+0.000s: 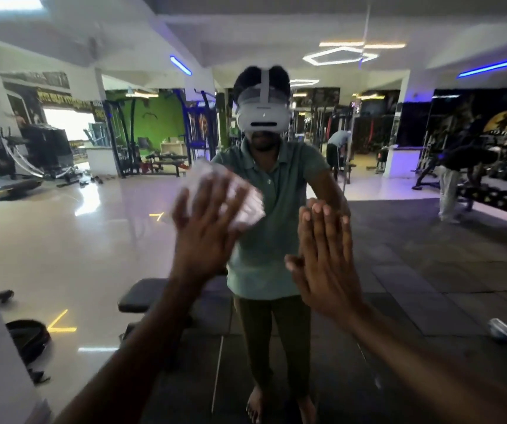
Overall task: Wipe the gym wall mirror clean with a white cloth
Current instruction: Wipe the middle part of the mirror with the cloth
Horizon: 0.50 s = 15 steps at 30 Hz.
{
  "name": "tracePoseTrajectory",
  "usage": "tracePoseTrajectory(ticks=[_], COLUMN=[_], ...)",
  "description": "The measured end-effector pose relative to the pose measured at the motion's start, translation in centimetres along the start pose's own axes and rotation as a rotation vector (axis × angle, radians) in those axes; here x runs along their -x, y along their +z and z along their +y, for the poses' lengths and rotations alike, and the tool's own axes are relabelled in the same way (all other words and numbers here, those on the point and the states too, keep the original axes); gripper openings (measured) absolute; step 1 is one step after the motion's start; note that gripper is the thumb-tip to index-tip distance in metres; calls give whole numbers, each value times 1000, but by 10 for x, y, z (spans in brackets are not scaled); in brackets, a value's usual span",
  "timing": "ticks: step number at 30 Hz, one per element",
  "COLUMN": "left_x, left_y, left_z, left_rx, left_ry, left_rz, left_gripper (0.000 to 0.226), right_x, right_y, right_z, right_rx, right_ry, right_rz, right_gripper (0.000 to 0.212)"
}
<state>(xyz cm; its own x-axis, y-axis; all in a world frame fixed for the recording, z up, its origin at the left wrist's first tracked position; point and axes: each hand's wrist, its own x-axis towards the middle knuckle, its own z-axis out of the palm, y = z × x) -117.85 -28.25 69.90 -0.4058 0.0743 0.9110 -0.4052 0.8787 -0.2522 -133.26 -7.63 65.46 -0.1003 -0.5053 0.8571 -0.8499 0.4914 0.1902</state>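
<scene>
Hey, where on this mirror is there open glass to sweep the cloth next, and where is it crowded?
Open glass lies left of the left hand and white cloth, and right of the right hand, out toward the frame's edges on the mirror. The middle is crowded: both hands press flat there, with only a narrow gap between them.

I see a dim, soft picture (edges bowed). Ceiling lights (pixel 341 55) glare off the pale floor (pixel 62 240). The cloth (pixel 240 197) smears.

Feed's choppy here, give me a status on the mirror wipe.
Left hand flat, pressing white cloth on mirror. Right hand open, flat on glass. Nothing in the way.
</scene>
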Motion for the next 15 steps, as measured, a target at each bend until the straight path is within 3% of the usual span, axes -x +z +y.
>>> tracePoseTrajectory(ticks=[3,6,7,8,11,12,13,15], left_x=[-46,-76,-88,-98,-145,-167,-186,-218], left_y=[-22,-15,-13,-10,-14,-22,-30,-45], left_z=[-46,-3,24,49,64,49,31,-8], left_rx=[0,-47,-1,33,-64,-90,-115,-135], left_ry=[-314,-715,-706,-587,35,125,109,-122], left_rz=[139,288,286,243,89,96,121,227], left_gripper=[63,66,68,69,62,60,60,59], right_x=[-36,-71,-83,-92,-121,-129,-136,-149], right_y=[-19,-35,-41,-45,-59,-63,-68,-76], right_z=[29,53,60,65,76,82,88,101], right_rx=[29,67,75,84,109,111,117,131], right_ry=[40,1,-7,-10,-38,-48,-53,-56], right_rz=[98,151,169,179,191,205,211,219], right_gripper=[88,86,85,83,79,79,79,79])
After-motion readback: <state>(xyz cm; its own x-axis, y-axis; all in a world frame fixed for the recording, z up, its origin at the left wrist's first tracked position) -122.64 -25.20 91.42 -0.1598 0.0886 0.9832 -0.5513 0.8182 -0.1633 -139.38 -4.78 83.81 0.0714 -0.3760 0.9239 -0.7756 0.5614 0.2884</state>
